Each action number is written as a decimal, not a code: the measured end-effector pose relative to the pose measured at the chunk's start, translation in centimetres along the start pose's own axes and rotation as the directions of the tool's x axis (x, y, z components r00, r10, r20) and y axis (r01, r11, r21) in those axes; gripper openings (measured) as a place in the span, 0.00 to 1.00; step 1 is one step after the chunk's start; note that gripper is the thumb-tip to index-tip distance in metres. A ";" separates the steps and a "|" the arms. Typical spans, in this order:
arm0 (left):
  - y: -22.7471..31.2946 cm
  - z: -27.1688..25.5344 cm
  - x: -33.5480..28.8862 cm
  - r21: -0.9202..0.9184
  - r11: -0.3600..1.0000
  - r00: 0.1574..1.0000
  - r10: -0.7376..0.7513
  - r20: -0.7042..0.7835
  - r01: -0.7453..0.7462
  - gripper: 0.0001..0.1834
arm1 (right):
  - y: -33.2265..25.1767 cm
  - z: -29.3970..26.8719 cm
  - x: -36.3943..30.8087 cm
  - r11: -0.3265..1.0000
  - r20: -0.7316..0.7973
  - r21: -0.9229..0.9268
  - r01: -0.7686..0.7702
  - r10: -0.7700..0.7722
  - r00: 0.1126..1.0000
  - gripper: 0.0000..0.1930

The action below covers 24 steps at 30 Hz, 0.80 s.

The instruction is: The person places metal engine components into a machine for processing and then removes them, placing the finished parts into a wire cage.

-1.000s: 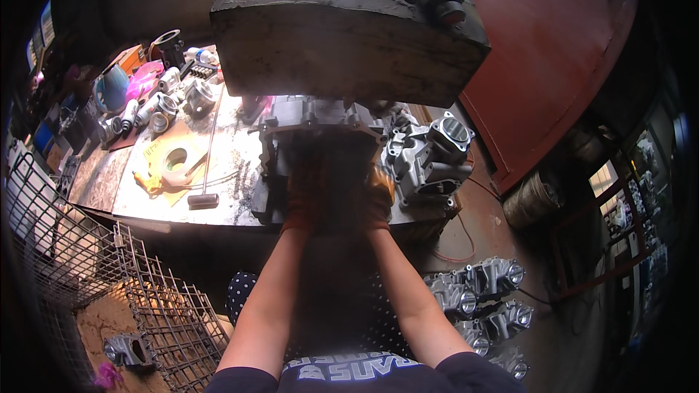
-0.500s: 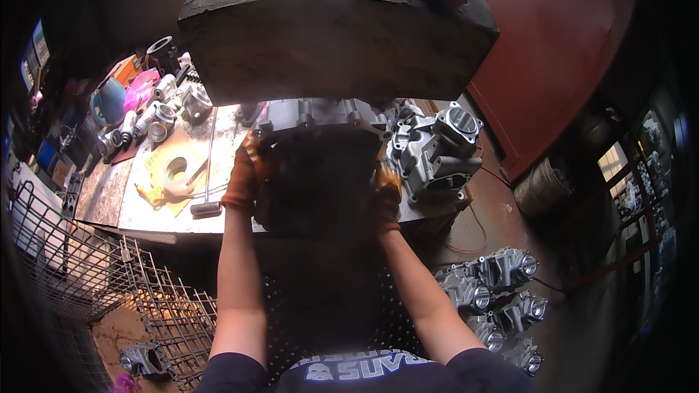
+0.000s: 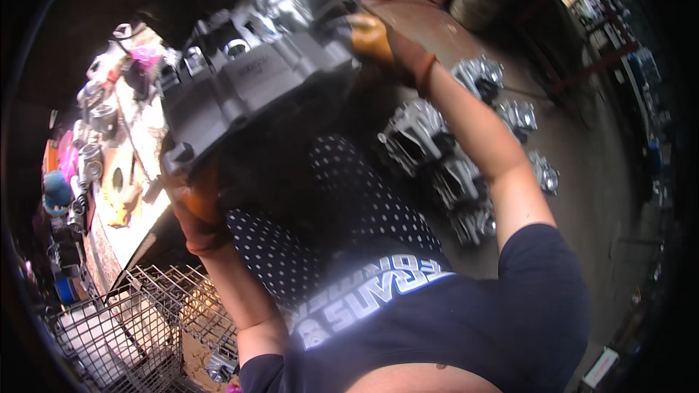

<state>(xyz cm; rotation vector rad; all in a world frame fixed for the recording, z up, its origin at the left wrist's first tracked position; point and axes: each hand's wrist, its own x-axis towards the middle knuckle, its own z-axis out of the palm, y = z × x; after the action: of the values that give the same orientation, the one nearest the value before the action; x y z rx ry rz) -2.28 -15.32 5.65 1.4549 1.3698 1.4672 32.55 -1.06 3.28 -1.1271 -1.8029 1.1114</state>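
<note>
Hands curled; gripping grey casting

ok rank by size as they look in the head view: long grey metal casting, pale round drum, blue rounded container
1. long grey metal casting
2. pale round drum
3. blue rounded container

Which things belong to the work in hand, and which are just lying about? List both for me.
In hand:
- casting, held between left hand and right hand
- orange gloves, worn on both

Lying about, it seems:
- floor castings
- wire basket
- drum
</note>
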 end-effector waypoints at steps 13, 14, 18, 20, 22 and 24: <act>12.1 21.3 -10.3 -0.268 0.528 0.334 0.779 0.531 -0.806 0.35 | -16.5 -16.2 -25.0 0.850 0.072 0.406 -0.336 0.336 0.939 0.22; 12.3 23.0 -11.8 -0.311 0.504 0.288 0.792 0.538 -0.805 0.36 | -17.1 -17.2 -27.8 0.860 0.012 0.357 -0.366 0.387 0.922 0.21; 11.5 27.9 -17.9 -0.460 0.246 0.050 0.916 0.397 -0.853 0.24 | -19.3 -18.0 -37.9 0.808 -0.329 0.099 -0.580 0.577 0.747 0.26; 10.2 28.9 -19.8 -0.505 0.189 -0.081 0.882 0.464 -0.842 0.23 | -18.6 -18.0 -39.4 0.783 -0.197 -0.152 -0.603 0.574 0.795 0.29; 9.6 27.1 -18.8 -0.689 0.456 -0.076 0.802 0.593 -0.564 0.23 | -17.3 -15.3 -41.0 0.748 -0.291 -0.031 -0.663 0.628 0.722 0.25; 9.0 24.8 -15.7 -0.635 0.670 -0.015 0.683 0.730 -0.384 0.23 | -14.5 -12.4 -42.9 0.676 -0.373 0.196 -0.710 0.721 0.584 0.23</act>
<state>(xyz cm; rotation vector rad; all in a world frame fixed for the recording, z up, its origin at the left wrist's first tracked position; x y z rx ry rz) 26.23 -26.74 5.69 2.2351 -0.3002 0.6237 54.31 -40.75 15.61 -2.0107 -0.9619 1.1777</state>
